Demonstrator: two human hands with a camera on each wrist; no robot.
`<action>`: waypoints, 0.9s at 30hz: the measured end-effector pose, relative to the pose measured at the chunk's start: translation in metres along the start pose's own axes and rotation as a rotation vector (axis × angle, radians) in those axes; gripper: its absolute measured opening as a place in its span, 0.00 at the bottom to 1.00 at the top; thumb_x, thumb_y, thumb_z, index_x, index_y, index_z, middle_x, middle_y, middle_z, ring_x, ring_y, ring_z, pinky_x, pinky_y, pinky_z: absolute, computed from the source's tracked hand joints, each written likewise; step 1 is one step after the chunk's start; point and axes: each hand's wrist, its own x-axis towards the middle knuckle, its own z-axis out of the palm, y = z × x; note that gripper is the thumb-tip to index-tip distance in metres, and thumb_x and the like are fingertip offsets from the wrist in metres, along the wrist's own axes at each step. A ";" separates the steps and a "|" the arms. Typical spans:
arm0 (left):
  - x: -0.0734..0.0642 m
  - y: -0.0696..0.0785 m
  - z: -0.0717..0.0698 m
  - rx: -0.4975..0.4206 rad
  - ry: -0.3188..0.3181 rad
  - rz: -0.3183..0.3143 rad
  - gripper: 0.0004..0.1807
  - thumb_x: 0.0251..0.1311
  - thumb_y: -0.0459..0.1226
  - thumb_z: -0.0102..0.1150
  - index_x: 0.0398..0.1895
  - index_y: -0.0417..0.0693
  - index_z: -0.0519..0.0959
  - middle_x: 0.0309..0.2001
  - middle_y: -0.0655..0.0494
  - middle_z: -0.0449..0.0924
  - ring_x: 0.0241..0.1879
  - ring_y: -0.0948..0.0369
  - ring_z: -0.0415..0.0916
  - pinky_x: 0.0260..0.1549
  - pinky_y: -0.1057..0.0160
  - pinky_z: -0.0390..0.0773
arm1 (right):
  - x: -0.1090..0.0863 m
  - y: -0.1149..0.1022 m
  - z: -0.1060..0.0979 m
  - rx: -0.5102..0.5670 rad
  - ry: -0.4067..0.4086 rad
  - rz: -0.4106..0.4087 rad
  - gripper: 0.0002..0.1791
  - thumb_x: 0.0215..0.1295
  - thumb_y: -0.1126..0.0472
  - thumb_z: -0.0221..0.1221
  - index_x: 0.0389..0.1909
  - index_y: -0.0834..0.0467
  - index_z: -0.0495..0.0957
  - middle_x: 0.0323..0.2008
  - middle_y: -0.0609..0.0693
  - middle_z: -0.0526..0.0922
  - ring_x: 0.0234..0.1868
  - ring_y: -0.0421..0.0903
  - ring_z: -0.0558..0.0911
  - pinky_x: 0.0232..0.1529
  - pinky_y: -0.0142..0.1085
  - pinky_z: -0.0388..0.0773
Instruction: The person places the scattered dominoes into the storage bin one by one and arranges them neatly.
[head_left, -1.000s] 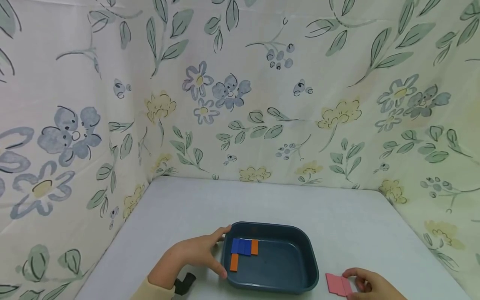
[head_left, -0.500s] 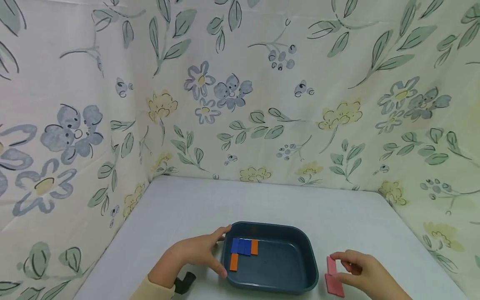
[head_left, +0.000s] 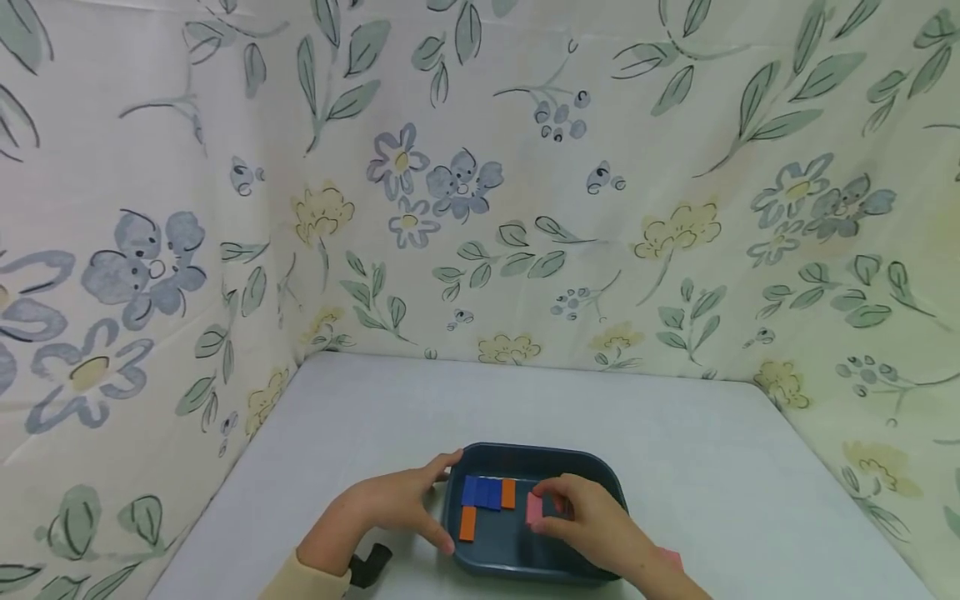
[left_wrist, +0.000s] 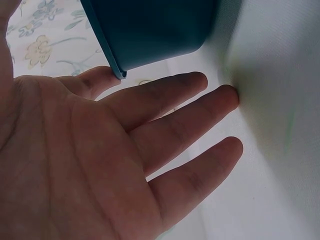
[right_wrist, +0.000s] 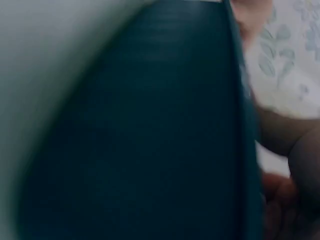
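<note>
A dark blue-green plastic tray (head_left: 555,533) stands on the white table. My left hand (head_left: 397,500) lies along its left side, index finger and thumb spread at the rim. In the left wrist view, the other fingers of that hand (left_wrist: 145,135) extend loosely below the tray wall (left_wrist: 150,35). My right hand (head_left: 592,517) is over the tray's inside, pinching a small pink tile (head_left: 533,508) between thumb and index finger. Several blue tiles (head_left: 482,492) sit in a row at the tray's left, with an orange tile (head_left: 508,493) at their right end and another orange tile (head_left: 467,523) below them.
Another pink piece (head_left: 671,557) lies on the table right of the tray, partly behind my right forearm. A black object (head_left: 371,567) shows by my left wrist. Floral cloth (head_left: 480,208) walls in the table (head_left: 525,400) at the back and sides.
My right hand drew a pink tile away from the pink piece beside the tray, then carried it left over the tray's inside. My left hand stays at the rim.
</note>
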 end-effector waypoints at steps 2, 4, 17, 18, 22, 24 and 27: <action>0.000 -0.001 0.000 0.001 -0.002 0.000 0.66 0.41 0.49 0.83 0.81 0.59 0.48 0.73 0.44 0.62 0.72 0.45 0.58 0.64 0.34 0.60 | 0.006 -0.005 0.014 -0.058 0.043 0.038 0.23 0.57 0.43 0.71 0.48 0.53 0.85 0.28 0.43 0.72 0.28 0.40 0.70 0.25 0.33 0.67; 0.000 -0.001 0.001 -0.001 -0.008 0.000 0.66 0.41 0.49 0.83 0.81 0.59 0.48 0.73 0.44 0.62 0.72 0.45 0.58 0.65 0.34 0.60 | 0.012 -0.009 0.026 -0.101 0.071 0.066 0.23 0.56 0.44 0.72 0.47 0.54 0.85 0.26 0.42 0.71 0.26 0.40 0.69 0.24 0.33 0.65; -0.001 -0.002 -0.004 0.043 -0.005 0.040 0.66 0.43 0.50 0.82 0.81 0.57 0.47 0.73 0.44 0.63 0.72 0.46 0.59 0.66 0.37 0.60 | 0.043 -0.032 0.069 -0.338 0.032 0.009 0.20 0.46 0.50 0.79 0.41 0.52 0.89 0.33 0.43 0.87 0.34 0.42 0.83 0.32 0.45 0.82; -0.001 -0.002 -0.004 0.040 -0.006 0.043 0.66 0.43 0.49 0.82 0.81 0.57 0.47 0.73 0.44 0.63 0.72 0.46 0.59 0.66 0.37 0.60 | 0.043 -0.032 0.070 -0.346 0.030 0.004 0.20 0.46 0.50 0.79 0.41 0.52 0.89 0.34 0.43 0.87 0.36 0.43 0.84 0.32 0.45 0.82; -0.001 -0.002 -0.003 0.034 -0.009 0.044 0.66 0.43 0.49 0.82 0.81 0.57 0.47 0.73 0.44 0.63 0.72 0.46 0.59 0.66 0.37 0.59 | 0.045 -0.029 0.074 -0.383 0.024 -0.022 0.19 0.47 0.48 0.78 0.40 0.50 0.89 0.34 0.42 0.87 0.36 0.42 0.84 0.31 0.43 0.82; -0.001 -0.001 -0.003 0.031 -0.011 0.041 0.66 0.43 0.49 0.82 0.81 0.58 0.46 0.73 0.44 0.63 0.72 0.46 0.59 0.66 0.37 0.59 | 0.045 -0.028 0.075 -0.391 0.022 -0.040 0.18 0.48 0.48 0.77 0.40 0.49 0.88 0.31 0.39 0.85 0.31 0.38 0.81 0.28 0.40 0.80; -0.002 -0.001 -0.003 0.030 -0.008 0.031 0.66 0.43 0.50 0.82 0.82 0.58 0.46 0.73 0.44 0.63 0.72 0.46 0.59 0.66 0.37 0.59 | 0.047 -0.028 0.076 -0.394 0.015 -0.053 0.17 0.49 0.48 0.77 0.39 0.49 0.88 0.28 0.38 0.83 0.27 0.35 0.77 0.25 0.38 0.77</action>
